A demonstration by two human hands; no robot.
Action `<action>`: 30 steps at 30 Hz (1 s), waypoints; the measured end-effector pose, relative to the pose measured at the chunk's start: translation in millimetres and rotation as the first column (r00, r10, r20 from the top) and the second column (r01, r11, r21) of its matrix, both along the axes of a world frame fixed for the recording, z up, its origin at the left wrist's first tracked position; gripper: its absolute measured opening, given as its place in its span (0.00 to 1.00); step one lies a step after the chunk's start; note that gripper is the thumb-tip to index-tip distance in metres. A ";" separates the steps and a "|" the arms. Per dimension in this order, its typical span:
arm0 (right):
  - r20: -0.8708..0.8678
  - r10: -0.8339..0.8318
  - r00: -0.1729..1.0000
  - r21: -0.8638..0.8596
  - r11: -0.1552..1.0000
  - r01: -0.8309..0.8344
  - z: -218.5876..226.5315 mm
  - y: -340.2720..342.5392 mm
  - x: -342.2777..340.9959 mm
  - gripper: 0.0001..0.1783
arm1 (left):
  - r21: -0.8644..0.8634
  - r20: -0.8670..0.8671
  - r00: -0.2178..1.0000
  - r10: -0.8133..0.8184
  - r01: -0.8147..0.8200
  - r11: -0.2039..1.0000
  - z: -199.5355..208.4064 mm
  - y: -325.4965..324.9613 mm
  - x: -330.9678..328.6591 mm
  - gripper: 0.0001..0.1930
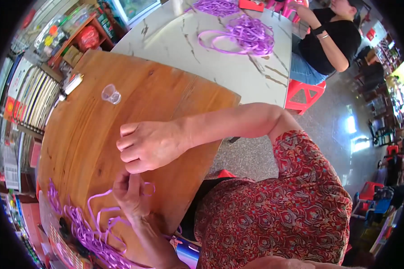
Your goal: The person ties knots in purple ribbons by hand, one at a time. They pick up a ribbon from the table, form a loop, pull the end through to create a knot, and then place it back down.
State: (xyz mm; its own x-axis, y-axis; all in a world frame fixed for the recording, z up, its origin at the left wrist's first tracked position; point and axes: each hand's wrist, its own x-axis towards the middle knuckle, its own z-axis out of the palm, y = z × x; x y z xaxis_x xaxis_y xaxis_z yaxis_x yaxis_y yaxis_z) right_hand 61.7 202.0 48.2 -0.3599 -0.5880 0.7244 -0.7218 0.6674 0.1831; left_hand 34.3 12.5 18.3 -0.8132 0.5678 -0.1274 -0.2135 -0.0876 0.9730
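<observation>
My left hand (pixel 131 193) comes up from the lower edge and pinches a thin purple plastic strip (pixel 149 188), which loops out beside its fingers. My right hand (pixel 149 145) reaches across from the right with its fingers curled. Its lowest fingers meet the left fingertips where the strip is held. Both hands hover over the near edge of a round wooden table (pixel 166 89). The strip trails down to a tangled pile of purple strips (pixel 90 234) at the lower left.
A small clear plastic cup (pixel 111 94) stands further out on the wood, with a white tube-like object (pixel 72 84) at the rim. Behind is a marble-topped table (pixel 238 71) with more purple strips (pixel 249 35). A person in a black top (pixel 332 40) sits on a red stool (pixel 304 92).
</observation>
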 end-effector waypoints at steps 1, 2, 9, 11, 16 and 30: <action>-0.001 -0.013 1.000 0.005 1.000 0.013 -2.2 0.5 -0.1 0.07 | 0.043 -0.011 0.998 0.060 -0.059 0.997 -3.5 0.7 -0.4 0.05; 0.039 -0.018 0.999 -0.064 0.998 0.021 -4.3 1.0 0.3 0.08 | 0.088 -0.018 0.993 0.120 -0.118 0.989 -6.1 2.2 -0.4 0.05; 0.377 0.148 0.914 -0.468 0.882 0.050 -21.6 -11.9 6.1 0.10 | 0.158 -0.042 0.978 0.203 -0.194 0.968 -10.6 5.0 3.0 0.06; 0.375 0.188 0.908 -0.529 0.848 0.043 -26.7 -13.5 4.2 0.09 | 0.205 0.001 0.974 0.228 -0.223 0.953 -11.3 9.0 6.4 0.05; 0.415 0.255 0.873 -0.639 0.765 0.080 -31.9 -19.5 3.8 0.05 | 0.152 -0.053 0.982 0.183 -0.173 0.973 -15.8 4.8 3.0 0.06; 0.654 0.498 0.569 -0.752 0.511 0.418 -41.5 -19.5 8.0 0.09 | 0.298 0.017 0.998 0.060 -0.062 0.952 -12.8 5.5 3.8 0.04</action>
